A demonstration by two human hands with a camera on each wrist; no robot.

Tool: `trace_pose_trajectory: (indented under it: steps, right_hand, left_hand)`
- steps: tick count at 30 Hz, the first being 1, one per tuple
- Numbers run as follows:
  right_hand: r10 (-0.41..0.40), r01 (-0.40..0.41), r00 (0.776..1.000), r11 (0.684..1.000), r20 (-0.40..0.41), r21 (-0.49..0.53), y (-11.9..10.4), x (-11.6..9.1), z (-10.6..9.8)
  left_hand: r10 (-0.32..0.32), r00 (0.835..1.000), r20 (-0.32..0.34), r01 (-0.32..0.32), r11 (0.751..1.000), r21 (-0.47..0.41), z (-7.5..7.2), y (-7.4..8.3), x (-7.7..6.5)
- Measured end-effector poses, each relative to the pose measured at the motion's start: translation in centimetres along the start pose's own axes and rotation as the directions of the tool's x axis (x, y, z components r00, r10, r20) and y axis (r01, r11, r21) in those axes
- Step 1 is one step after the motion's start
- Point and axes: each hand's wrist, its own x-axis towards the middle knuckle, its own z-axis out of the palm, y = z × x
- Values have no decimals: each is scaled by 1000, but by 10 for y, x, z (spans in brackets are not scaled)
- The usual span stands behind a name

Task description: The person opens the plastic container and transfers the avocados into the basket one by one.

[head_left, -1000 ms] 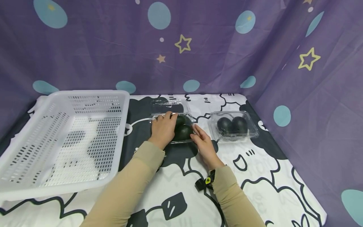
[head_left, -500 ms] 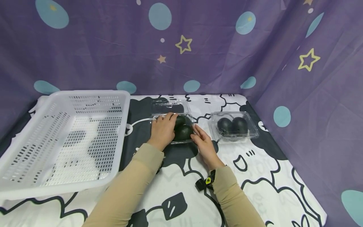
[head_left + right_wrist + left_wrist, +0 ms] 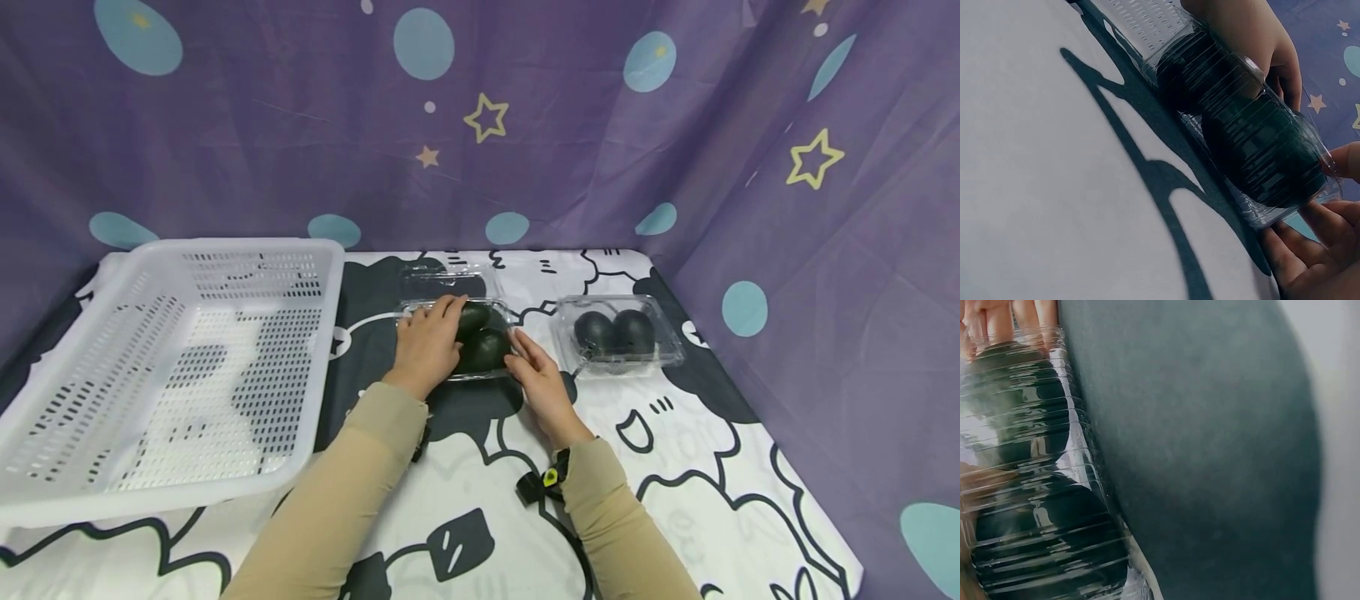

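In the head view an open clear plastic clamshell box (image 3: 480, 377) lies mid-table with two dark green avocados (image 3: 482, 350) in it. My left hand (image 3: 426, 346) reaches over the box's left side, its fingers bent over the far avocado (image 3: 474, 318) and its thumb on the near side. At the right end my right hand (image 3: 543, 387) pinches the box's rim. The right wrist view shows that hand's thumb on the rim and its fingers (image 3: 1310, 244) under the box end. Through ribbed plastic in the left wrist view, both avocados (image 3: 1047, 531) appear.
A second clear clamshell (image 3: 660, 342) with two dark avocados (image 3: 633, 332) stands to the right. At the left is a large white perforated basket (image 3: 326, 358). The first box's raised lid (image 3: 450, 283) lies behind it. A purple curtain (image 3: 285, 150) borders the table.
My left hand has shifted slightly left, and more of the far avocado shows beside its fingers. My right hand has kept its place at the box's right end.
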Motion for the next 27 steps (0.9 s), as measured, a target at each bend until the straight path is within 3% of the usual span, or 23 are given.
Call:
trace_pose_trajectory:
  steps: [9, 14, 27]
  right_hand:
    - [0, 0, 1000, 1000, 6, -4, 0, 0, 0]
    - [-3, 2, 1000, 1000, 4, 13, -1, 1, 0]
    - [1, -1, 1000, 1000, 0, 8, -2, 0, 1]
  left_hand:
    - [-20, 1000, 24, 20, 1000, -9, -1, 0, -2]
    - [-15, 1000, 3, 15, 999, -32, 0, -1, -3]
    - [-19, 998, -53, 9, 983, -186, -1, -6, -5]
